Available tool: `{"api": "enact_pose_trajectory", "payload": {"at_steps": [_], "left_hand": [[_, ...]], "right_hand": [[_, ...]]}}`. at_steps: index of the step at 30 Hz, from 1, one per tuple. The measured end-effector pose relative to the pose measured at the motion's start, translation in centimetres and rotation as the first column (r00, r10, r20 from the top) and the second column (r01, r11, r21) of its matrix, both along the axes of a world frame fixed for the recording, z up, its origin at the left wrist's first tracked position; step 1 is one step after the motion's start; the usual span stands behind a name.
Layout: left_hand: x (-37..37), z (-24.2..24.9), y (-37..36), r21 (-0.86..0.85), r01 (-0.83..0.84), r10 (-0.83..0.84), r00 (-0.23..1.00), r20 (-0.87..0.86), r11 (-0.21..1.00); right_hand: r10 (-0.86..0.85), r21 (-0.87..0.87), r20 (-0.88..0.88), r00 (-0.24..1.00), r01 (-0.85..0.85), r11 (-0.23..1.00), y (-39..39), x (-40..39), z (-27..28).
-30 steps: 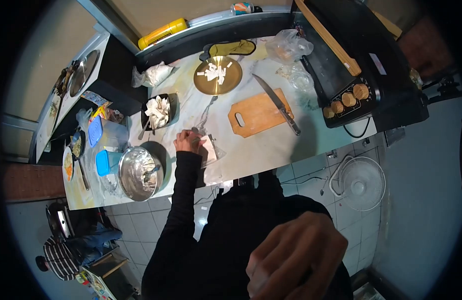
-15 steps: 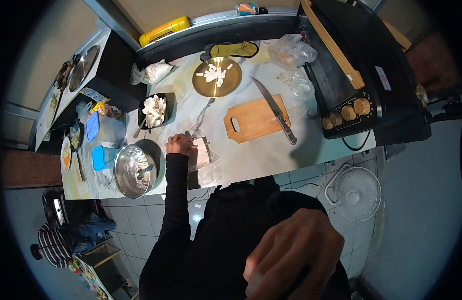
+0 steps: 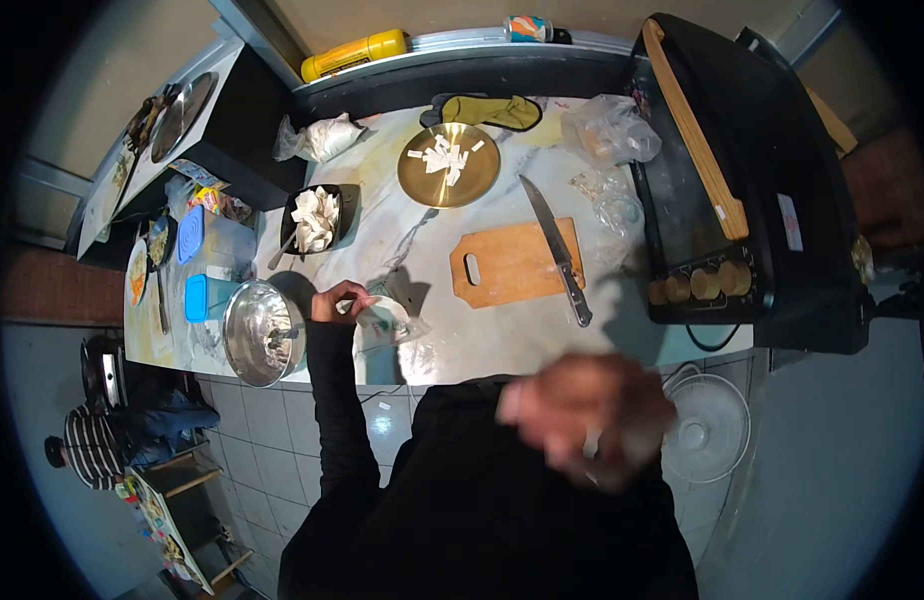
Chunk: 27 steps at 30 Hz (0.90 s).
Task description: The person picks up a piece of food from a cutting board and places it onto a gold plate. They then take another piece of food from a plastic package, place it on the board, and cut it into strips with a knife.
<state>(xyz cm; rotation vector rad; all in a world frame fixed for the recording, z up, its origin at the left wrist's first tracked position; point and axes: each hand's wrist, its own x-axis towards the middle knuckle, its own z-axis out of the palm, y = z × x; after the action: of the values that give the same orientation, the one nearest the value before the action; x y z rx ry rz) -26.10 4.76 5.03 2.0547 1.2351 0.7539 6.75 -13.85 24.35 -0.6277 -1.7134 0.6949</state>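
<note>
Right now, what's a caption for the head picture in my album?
The left hand holds a plastic bag; a knife lies across a cutting board.

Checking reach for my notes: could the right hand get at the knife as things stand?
Probably yes: the knife lies uncovered across the board, handle toward the right hand, which is too blurred to tell if empty.

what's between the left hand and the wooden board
In the head view, plastic packaging is nearest the left hand; beyond it, bare tabletop reaches the wooden board.
</note>
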Motion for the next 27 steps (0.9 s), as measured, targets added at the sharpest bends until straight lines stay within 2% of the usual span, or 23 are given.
{"api": "enact_pose_trajectory", "payload": {"at_steps": [1, 2, 4, 5, 7, 8, 10, 12, 14, 15, 17, 18, 20, 22, 24, 25, 27], "left_hand": [[0.6, 1.5, -0.3, 0.009, 0.017, -0.017, 1.000, -0.012, 1.000], [1.5, 3.0, -0.6, 0.011, 0.006, -0.006, 1.000, -0.009, 1.000], [4.0, 6.0, -1.6, -0.131, -0.036, 0.050, 0.993, 0.111, 0.991], [5.6, 7.7, -2.1, -0.135, -0.035, 0.047, 0.995, 0.091, 0.990], [9.4, 8.4, -2.5, -0.186, -0.010, 0.050, 0.977, 0.209, 0.982], [11.4, 8.2, -2.3, -0.186, 0.008, 0.039, 0.967, 0.252, 0.983], [14.8, 6.3, -1.4, -0.048, 0.111, -0.099, 0.973, 0.207, 0.993], [18.1, 1.6, 0.3, -0.064, 0.190, -0.170, 0.955, 0.245, 0.980], [20.9, -2.3, 1.2, -0.061, 0.141, -0.136, 0.987, 0.080, 0.988], [22.2, -4.1, 1.7, -0.063, 0.136, -0.131, 0.988, 0.079, 0.989], [23.6, -6.8, 1.7, -0.164, 0.028, -0.003, 0.989, 0.151, 0.986], [23.8, -7.0, 1.7, -0.165, 0.024, 0.001, 0.988, 0.152, 0.986], [24.4, -7.4, 1.5, 0.082, 0.025, -0.030, 0.998, 0.062, 0.996], [24.4, -5.6, 0.9, 0.033, 0.073, -0.073, 0.997, 0.016, 0.997], [24.3, -5.1, -0.4, 0.198, 0.099, -0.095, 0.995, -0.029, 0.975], [24.0, -5.7, -2.1, 0.298, 0.167, -0.112, 0.975, -0.192, 0.940], [23.4, -5.5, -3.9, 0.232, 0.210, -0.141, 0.949, -0.281, 0.950]], "right_hand": [[-0.240, -0.086, 0.157, 0.958, 0.256, 0.963, 0.3, 1.2, -2.2], [-0.363, -0.272, 0.287, 0.886, 0.439, 0.856, 1.4, 2.1, -4.3], [-0.576, -0.060, 0.551, 0.604, 0.717, 0.694, 2.8, 4.4, -13.9], [-0.570, -0.056, 0.553, 0.608, 0.710, 0.702, 3.0, 4.7, -16.5], [-0.495, -0.134, 0.774, 0.395, 0.866, 0.481, 2.7, 5.3, -19.7], [-0.492, -0.128, 0.777, 0.392, 0.864, 0.487, 2.6, 5.6, -21.0], [-0.417, -0.195, 0.821, 0.390, 0.878, 0.437, 2.9, 5.3, -22.4], [-0.411, -0.186, 0.825, 0.388, 0.873, 0.450, 3.1, 5.5, -23.0], [-0.404, -0.228, 0.819, 0.407, 0.877, 0.423, 3.4, 5.7, -23.9], [-0.396, -0.317, 0.774, 0.495, 0.843, 0.435, 3.4, 6.1, -24.4], [-0.381, -0.377, 0.746, 0.546, 0.818, 0.435, 2.9, 6.5, -24.2], [-0.384, -0.420, 0.713, 0.586, 0.796, 0.436, 3.1, 6.9, -23.9], [-0.392, -0.451, 0.677, 0.623, 0.772, 0.449, 3.0, 7.9, -23.4], [-0.387, -0.493, 0.639, 0.665, 0.740, 0.458, 2.5, 8.5, -23.7], [-0.366, -0.556, 0.598, 0.713, 0.698, 0.452, 2.4, 8.6, -24.4], [-0.353, -0.570, 0.593, 0.724, 0.687, 0.451, 2.4, 8.0, -24.6], [-0.420, -0.603, 0.536, 0.732, 0.680, 0.416, 2.1, 6.7, -24.2]]}}
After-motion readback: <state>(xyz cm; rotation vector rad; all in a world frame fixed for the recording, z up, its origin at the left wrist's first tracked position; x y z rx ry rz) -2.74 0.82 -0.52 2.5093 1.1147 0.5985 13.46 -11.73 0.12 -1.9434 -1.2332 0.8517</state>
